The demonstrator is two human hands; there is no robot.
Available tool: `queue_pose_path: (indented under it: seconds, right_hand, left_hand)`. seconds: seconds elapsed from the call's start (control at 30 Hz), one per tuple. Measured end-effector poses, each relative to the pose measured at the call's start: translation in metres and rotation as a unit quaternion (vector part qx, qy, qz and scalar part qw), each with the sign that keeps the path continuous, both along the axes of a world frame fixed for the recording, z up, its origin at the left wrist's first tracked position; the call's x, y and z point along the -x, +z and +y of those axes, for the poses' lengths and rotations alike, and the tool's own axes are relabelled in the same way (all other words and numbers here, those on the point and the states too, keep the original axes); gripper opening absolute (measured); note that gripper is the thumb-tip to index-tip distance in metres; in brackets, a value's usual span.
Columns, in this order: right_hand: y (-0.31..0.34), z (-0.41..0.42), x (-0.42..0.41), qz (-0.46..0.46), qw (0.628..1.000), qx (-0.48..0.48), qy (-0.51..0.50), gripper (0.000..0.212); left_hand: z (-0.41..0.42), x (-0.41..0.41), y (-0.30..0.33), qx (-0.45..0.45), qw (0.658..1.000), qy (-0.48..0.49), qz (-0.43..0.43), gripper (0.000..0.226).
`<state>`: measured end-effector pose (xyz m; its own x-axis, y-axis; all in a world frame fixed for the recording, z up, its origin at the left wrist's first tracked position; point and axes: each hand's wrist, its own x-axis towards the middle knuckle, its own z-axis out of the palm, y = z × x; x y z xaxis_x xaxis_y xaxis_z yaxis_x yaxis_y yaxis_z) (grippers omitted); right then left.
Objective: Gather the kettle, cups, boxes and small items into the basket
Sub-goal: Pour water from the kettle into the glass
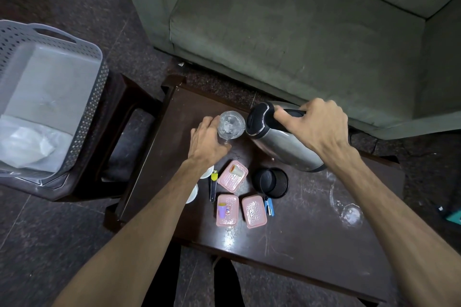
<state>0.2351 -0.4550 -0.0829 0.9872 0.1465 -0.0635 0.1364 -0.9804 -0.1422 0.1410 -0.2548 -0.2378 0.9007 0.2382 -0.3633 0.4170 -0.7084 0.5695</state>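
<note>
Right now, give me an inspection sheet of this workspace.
Surface: dark wooden table, scratched, with whitish smears.
Job's things: steel kettle tilted; glass cup; three pink boxes; black mesh cup; grey basket on a stool, holding a plastic bag.
Clutter: blue stapler, yellow-handled tool, white dishes partly hidden.
Grippers: left hand around the glass cup; right hand gripping the kettle handle.
Cables: nothing seen.
Surroundings: green sofa, dark floor.

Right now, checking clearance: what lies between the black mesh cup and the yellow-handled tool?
In the head view, one pink lidded box lies between black mesh cup and yellow-handled tool.
</note>
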Motion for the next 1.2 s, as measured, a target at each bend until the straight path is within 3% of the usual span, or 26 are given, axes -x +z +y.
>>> queue_pose_path:
  seconds: [0.4,0.63,0.87,1.03,1.2]
  right_hand:
    - [0.011,-0.048,-0.005,0.053,0.991,-0.124,0.012,0.075]
    - [0.031,-0.046,-0.012,0.063,0.967,-0.247,0.013,0.081]
    - [0.042,0.029,-0.019,0.066,0.933,-0.353,0.041,0.065]
    - [0.033,0.111,-0.018,0.085,0.904,-0.415,0.048,0.067]
    - [0.035,0.206,-0.009,0.082,0.877,-0.468,0.067,0.074]
  left_hand:
    - [0.011,0.005,0.01,0.052,0.996,0.065,-0.041,0.086]
    - [0.037,0.016,0.023,0.096,0.983,0.126,-0.094,0.069]
    - [0.085,0.022,0.044,0.097,0.961,0.206,-0.156,0.006]
    - [0.139,0.027,0.061,0.125,0.926,0.284,-0.216,0.009]
    - [0.2,0.037,0.081,0.151,0.877,0.377,-0.256,0.027]
